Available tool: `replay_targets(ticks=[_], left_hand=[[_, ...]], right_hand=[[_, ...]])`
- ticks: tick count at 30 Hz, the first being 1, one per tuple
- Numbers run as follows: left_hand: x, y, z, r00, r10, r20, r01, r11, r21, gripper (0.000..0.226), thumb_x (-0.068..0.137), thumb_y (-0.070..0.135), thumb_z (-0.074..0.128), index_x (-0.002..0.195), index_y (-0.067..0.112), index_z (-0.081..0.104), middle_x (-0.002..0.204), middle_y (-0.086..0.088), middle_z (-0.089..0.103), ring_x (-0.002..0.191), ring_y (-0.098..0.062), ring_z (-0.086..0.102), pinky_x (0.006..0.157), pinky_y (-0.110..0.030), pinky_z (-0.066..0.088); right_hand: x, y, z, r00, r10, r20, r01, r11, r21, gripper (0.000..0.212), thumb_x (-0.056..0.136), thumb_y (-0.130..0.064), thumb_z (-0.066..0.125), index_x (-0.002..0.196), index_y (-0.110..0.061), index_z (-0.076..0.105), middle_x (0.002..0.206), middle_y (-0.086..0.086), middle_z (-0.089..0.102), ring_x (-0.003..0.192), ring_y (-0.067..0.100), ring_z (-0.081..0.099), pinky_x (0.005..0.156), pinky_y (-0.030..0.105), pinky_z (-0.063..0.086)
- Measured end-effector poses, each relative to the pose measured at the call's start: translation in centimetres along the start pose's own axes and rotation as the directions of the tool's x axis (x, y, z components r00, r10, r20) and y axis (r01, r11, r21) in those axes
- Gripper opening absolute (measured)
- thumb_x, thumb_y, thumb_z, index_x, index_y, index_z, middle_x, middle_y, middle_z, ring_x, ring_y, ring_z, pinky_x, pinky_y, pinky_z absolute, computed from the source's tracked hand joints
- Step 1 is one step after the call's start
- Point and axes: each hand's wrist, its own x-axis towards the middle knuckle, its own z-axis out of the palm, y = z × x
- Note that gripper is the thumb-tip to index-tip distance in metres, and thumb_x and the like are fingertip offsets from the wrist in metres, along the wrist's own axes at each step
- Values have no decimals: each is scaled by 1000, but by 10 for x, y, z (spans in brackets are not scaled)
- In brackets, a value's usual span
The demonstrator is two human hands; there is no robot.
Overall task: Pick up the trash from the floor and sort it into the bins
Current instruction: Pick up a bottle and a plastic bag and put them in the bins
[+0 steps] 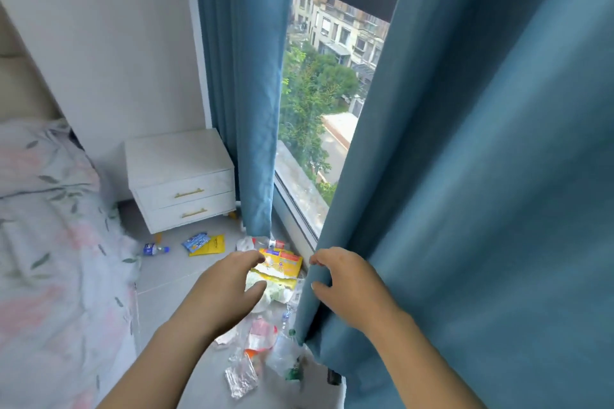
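Pickup stage, looks like: right hand (pixel 345 289) grips the blue curtain (pixel 481 209), left hand (pixel 226 289) hovers open over the trash pile (pixel 262 335) on the floor (pixel 172 276) bottom-centre, next it should grab the yellow wrapper (pixel 285 264).

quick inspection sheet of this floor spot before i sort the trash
surface: grey tile floor, littered along the window
job's things: yellow packet, clear wrappers, clear bottle, blue-label bottle, blue wrapper; bins nothing seen
clutter: nothing seen beyond the trash
grips: left hand open by the yellow packet; right hand holds the right curtain edge
cables: nothing seen
surroundings: bed, white nightstand, window, left curtain
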Motion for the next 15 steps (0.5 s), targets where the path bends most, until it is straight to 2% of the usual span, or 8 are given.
replay_targets(ticks=[3, 8, 15], left_hand=[[24, 0, 11, 996, -91, -23, 91, 996, -11, 36, 92, 34, 53, 128, 30, 49, 127, 10, 53, 114, -10, 52, 94, -25, 43], [52, -14, 34, 970, -243, -11, 243, 970, -14, 37, 92, 30, 52, 129, 27, 48, 130, 7, 52, 116, -14, 52, 95, -28, 43], [76, -66, 77, 928, -372, 30, 372, 928, 6, 39, 93, 31, 49, 132, 26, 47, 135, 5, 50, 119, -15, 51, 97, -28, 41]], right_hand=[[41, 19, 6, 997, -64, 46, 63, 998, 14, 39, 88, -20, 57, 127, -26, 56, 128, -9, 56, 116, 15, 54, 96, 26, 44], [102, 44, 39, 978, -140, 158, 142, 990, -3, 39, 87, -23, 58, 126, -27, 56, 127, -8, 56, 115, 16, 53, 96, 30, 45], [162, 68, 110, 946, -179, 271, 193, 981, -23, 41, 87, -23, 58, 129, -24, 54, 128, -6, 58, 115, 14, 54, 90, 26, 44]])
